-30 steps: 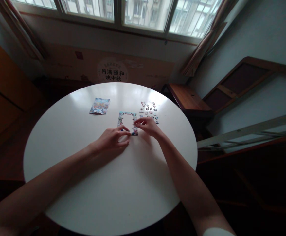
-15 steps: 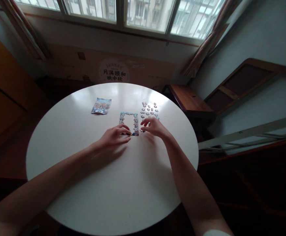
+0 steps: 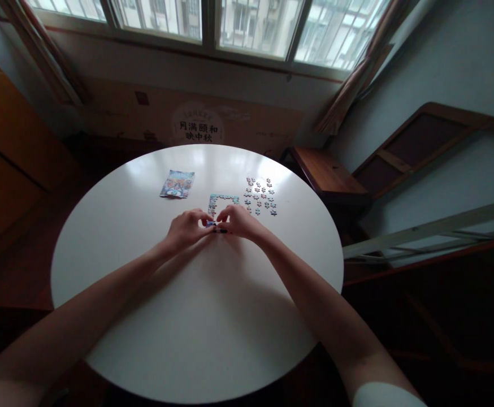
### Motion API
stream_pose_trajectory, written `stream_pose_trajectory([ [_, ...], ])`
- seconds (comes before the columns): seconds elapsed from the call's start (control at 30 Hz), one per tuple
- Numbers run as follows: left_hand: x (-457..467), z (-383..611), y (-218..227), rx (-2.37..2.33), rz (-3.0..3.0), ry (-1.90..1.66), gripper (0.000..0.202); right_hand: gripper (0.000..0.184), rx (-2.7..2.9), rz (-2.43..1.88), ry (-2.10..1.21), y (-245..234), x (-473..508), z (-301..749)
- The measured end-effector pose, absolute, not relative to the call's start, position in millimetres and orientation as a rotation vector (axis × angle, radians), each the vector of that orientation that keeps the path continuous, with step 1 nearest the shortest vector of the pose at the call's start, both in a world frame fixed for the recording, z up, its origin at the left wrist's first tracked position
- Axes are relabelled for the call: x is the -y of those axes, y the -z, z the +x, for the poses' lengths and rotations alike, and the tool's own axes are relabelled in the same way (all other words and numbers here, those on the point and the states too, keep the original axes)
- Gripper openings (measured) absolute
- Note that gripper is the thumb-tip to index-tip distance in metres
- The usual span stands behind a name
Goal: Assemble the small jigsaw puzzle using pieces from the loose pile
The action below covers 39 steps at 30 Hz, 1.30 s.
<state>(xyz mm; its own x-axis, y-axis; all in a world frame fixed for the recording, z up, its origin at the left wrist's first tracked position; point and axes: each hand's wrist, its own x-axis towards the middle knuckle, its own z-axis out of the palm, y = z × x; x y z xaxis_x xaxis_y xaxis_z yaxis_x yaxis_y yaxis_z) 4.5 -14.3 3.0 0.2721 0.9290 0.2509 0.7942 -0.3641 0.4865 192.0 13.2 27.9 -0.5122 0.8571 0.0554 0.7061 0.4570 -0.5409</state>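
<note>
A partly joined jigsaw puzzle, its border pieces framing a bare white middle, lies on the round white table. My left hand is at its lower left corner, thumb and index finger closed on the edge there. Over its lower right part bends my right hand, fingertips pinched together down at the near edge. A small jigsaw piece seems to be between those fingertips, mostly hidden. Both hands nearly touch, and they cover much of the near and right border.
Several loose jigsaw pieces lie spread right of the puzzle. A colourful printed packet rests to its upper left. Beyond the table's right edge stands a wooden bench, and windows line the far wall.
My right hand has moved left from beside the loose pieces to the puzzle's near edge. A piece near where it was is gone. My left hand's fingers have closed at the corner.
</note>
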Motion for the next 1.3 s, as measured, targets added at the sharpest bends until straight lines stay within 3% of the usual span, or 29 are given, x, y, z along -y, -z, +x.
stream_pose_trajectory([
  [0.53, 14.8, 5.9, -4.9, -1.597, 2.295, -0.669, 0.026, 0.014, 2.317, -1.388, -0.834, -23.4, -18.1, 182.3],
  [0.73, 15.3, 6.7, -4.0, -1.59, 2.24, -0.712, 0.024, 0.017, 2.112, -1.243, -0.976, -28.9, -20.7, 206.5],
  [1.03, 7.5, -0.2, 3.2, -1.495, 2.282, -0.795, 0.029, 0.013, 1.649, -1.375, -1.007, -18.7, -26.9, 270.5],
  [1.3, 16.1, 8.0, 0.0, -1.082, 2.61, -0.604, 0.024, 0.034, 1.61, -1.274, -1.159, -13.0, -20.5, 257.8],
])
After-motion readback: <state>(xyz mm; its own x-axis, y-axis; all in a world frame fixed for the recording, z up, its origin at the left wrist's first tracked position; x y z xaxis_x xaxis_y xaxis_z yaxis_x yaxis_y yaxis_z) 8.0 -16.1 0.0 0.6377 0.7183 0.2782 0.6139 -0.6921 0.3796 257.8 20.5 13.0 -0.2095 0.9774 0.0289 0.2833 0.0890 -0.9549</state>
